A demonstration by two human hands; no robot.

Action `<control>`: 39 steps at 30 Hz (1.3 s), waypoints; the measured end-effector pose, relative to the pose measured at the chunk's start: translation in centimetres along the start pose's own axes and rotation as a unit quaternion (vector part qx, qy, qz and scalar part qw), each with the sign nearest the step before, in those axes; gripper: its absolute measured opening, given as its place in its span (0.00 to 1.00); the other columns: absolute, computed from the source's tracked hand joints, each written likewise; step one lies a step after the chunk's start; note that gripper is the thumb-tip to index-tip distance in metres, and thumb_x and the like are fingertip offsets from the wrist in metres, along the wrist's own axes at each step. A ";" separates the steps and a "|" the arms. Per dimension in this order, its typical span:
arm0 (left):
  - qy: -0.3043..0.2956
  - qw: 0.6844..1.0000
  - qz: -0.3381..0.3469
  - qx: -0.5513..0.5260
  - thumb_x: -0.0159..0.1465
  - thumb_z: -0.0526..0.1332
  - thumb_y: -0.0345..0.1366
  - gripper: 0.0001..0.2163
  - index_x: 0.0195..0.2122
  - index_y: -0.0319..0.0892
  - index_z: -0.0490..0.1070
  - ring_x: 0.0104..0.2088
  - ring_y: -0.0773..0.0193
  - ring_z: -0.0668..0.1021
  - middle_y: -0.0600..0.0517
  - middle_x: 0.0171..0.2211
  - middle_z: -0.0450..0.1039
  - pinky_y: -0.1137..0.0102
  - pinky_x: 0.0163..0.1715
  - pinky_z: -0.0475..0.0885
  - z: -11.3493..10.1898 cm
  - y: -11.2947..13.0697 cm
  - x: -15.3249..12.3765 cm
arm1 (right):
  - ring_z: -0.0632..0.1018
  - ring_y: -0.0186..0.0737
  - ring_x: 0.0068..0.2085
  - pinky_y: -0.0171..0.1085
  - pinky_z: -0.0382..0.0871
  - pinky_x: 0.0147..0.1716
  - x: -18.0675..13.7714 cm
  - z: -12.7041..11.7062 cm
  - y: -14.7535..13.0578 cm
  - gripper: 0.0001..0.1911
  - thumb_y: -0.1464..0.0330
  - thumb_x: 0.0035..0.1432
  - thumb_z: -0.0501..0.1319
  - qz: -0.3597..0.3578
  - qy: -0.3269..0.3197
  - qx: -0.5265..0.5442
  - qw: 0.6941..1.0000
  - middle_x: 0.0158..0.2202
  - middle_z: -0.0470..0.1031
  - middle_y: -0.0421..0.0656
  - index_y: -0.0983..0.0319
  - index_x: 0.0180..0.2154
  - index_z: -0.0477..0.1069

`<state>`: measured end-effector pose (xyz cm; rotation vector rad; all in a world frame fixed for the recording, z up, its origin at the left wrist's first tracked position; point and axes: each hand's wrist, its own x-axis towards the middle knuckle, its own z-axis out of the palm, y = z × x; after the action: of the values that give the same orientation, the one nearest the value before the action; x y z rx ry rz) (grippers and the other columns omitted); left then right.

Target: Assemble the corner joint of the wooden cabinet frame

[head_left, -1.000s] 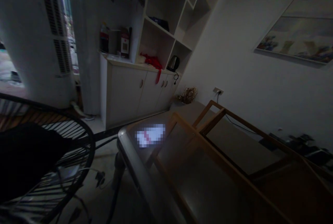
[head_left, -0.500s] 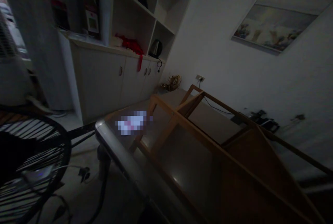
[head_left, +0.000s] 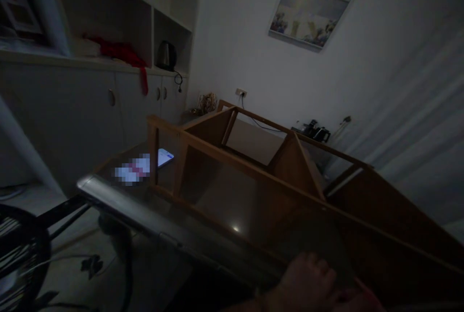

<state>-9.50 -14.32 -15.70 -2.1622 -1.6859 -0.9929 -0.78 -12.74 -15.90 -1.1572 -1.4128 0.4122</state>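
Wooden frame (head_left: 290, 169) lies on its side on the desk (head_left: 116, 202), running from far L end to lower R. Prob. stiff, med. weight, awkward b/c long; smooth rails may slip a bit. Best hold: long rails nr the crosspieces. L hand (head_left: 308, 278) is at the near side, fingers curled; too dark to tell if its grip is on anything. R hand not made out. Phone (head_left: 166, 157) sits by the end post; open floor L of desk edge, wall behind.

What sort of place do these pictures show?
Probably a room in a home, though an office is possible: a kettle, a hanging picture and cupboards are in view.
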 end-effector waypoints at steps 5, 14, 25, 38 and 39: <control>-0.056 0.998 0.014 -0.025 0.64 0.52 0.48 0.14 0.39 0.44 0.65 0.40 0.60 0.71 0.53 0.37 0.70 0.66 0.34 0.65 -1.6 0.2 -0.2 | 0.73 0.46 0.32 0.45 0.66 0.33 0.2 -3.2 2.6 0.24 0.52 0.63 0.46 -0.079 0.113 -0.046 0.989 0.31 0.72 0.50 0.62 0.31 0.70; -0.128 0.992 0.001 -0.014 0.66 0.50 0.43 0.10 0.39 0.46 0.68 0.42 0.60 0.70 0.53 0.39 0.70 0.66 0.38 0.64 -2.5 1.0 0.5 | 0.73 0.43 0.33 0.40 0.64 0.36 1.3 -11.3 6.3 0.27 0.48 0.62 0.45 -0.020 0.065 -0.057 0.996 0.30 0.73 0.45 0.62 0.31 0.69; -0.130 0.991 -0.009 0.036 0.67 0.48 0.44 0.13 0.44 0.45 0.68 0.45 0.58 0.70 0.49 0.42 0.71 0.63 0.44 0.62 -2.5 2.0 0.5 | 0.69 0.38 0.27 0.36 0.62 0.30 0.2 -11.0 7.5 0.26 0.49 0.63 0.43 -0.003 0.060 -0.040 0.997 0.23 0.68 0.40 0.59 0.25 0.65; -0.197 0.980 -0.003 -0.024 0.61 0.56 0.47 0.15 0.44 0.44 0.68 0.44 0.54 0.73 0.47 0.44 0.72 0.60 0.44 0.65 1.1 6.7 6.0 | 0.72 0.40 0.30 0.37 0.66 0.32 0.7 -10.0 9.4 0.24 0.50 0.63 0.46 0.035 0.011 -0.033 0.999 0.28 0.72 0.43 0.61 0.30 0.69; -0.208 0.978 -0.008 -0.031 0.61 0.55 0.46 0.15 0.45 0.44 0.68 0.44 0.54 0.73 0.47 0.44 0.72 0.60 0.43 0.65 1.5 6.9 6.3 | 0.72 0.39 0.30 0.37 0.66 0.32 0.8 -10.1 9.4 0.24 0.50 0.63 0.46 0.035 0.007 -0.030 0.999 0.28 0.72 0.43 0.60 0.30 0.68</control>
<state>-1.91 -10.79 -11.32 -2.5368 -1.8661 -0.6293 12.14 -11.73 -20.72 -1.2586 -1.3837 0.4111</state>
